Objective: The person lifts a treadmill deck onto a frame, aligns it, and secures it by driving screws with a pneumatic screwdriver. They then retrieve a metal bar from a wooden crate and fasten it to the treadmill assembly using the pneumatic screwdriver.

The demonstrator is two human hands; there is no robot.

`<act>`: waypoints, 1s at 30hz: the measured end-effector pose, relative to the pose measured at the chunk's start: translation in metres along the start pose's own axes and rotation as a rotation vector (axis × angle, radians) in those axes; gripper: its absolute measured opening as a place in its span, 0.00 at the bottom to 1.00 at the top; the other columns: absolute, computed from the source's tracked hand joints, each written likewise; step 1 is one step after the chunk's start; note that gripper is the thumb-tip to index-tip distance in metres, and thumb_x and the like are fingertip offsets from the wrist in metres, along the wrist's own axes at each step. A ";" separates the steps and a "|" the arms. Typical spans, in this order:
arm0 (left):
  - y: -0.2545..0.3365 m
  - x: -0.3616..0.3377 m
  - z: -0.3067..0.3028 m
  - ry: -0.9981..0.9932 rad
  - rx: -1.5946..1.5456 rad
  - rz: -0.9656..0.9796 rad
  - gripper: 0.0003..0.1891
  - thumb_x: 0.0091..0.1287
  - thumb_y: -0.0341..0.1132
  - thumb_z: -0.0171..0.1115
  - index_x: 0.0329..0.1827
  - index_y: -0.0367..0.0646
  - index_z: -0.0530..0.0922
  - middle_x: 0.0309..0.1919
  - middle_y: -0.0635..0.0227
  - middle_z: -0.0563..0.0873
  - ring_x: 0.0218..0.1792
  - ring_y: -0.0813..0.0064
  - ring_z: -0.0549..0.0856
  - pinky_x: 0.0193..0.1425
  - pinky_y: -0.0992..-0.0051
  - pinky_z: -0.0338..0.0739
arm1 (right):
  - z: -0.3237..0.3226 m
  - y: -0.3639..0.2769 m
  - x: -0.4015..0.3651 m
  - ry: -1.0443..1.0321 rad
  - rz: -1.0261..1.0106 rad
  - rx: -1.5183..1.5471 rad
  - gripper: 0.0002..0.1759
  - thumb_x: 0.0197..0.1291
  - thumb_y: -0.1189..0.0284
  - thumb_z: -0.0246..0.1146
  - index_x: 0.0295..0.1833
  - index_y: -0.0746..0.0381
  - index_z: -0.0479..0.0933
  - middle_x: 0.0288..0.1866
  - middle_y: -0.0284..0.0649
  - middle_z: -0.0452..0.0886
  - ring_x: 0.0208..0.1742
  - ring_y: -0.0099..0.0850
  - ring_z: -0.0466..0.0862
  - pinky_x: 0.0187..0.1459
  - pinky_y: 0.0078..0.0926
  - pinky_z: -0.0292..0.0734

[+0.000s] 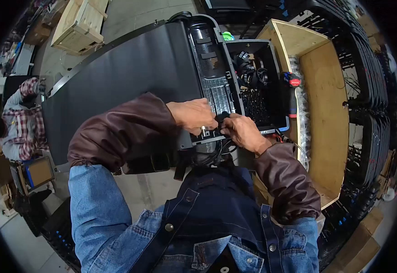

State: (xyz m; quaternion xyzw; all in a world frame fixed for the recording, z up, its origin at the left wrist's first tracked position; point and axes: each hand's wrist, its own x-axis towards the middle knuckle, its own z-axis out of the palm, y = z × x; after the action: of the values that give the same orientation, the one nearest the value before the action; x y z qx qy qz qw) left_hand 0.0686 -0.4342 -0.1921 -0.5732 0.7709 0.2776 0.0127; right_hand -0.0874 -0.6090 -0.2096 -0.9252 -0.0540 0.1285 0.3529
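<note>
A large black panel (130,68) lies in front of me, with a long channel holding a shiny ribbed metallic part (216,93) along its right side. Over the channel's near end, my left hand (194,116) is closed, and a small metal cylinder shows beneath its fingers. Just to its right, my right hand (245,132) pinches at the channel's edge beside a small dark piece. What the fingertips hold is too small and hidden to name. Black cables hang below both hands.
Right of the panel sits a dark bin (257,120) of small black parts. Beyond it are a red and black tool (294,83) and a long wooden crate (323,118). A co-worker in a checkered shirt (25,118) stands at the far left. Black racks line the right.
</note>
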 end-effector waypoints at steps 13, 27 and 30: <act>-0.026 0.019 -0.011 -0.320 -0.317 0.021 0.17 0.59 0.47 0.70 0.49 0.51 0.86 0.42 0.65 0.88 0.50 0.62 0.84 0.60 0.61 0.63 | 0.010 0.009 -0.001 0.071 0.004 0.016 0.08 0.63 0.66 0.67 0.39 0.60 0.83 0.35 0.42 0.78 0.37 0.46 0.82 0.37 0.42 0.76; -0.026 0.030 -0.006 -0.397 -0.362 -0.002 0.14 0.59 0.41 0.70 0.46 0.48 0.86 0.35 0.68 0.89 0.45 0.62 0.86 0.57 0.59 0.66 | 0.035 -0.017 -0.017 0.173 0.053 0.083 0.10 0.57 0.77 0.63 0.46 0.60 0.82 0.37 0.45 0.79 0.38 0.49 0.84 0.39 0.46 0.80; -0.029 0.034 -0.006 -0.454 -0.408 -0.013 0.14 0.60 0.41 0.71 0.46 0.47 0.86 0.36 0.68 0.89 0.46 0.62 0.86 0.59 0.60 0.67 | 0.048 -0.008 -0.014 0.230 0.061 0.132 0.15 0.53 0.79 0.64 0.48 0.60 0.82 0.37 0.46 0.79 0.38 0.50 0.84 0.40 0.46 0.80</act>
State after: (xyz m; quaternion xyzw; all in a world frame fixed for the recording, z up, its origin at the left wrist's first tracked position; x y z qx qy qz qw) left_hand 0.0844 -0.4722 -0.2108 -0.4923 0.6727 0.5477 0.0709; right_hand -0.1142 -0.5750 -0.2357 -0.9099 0.0235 0.0353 0.4127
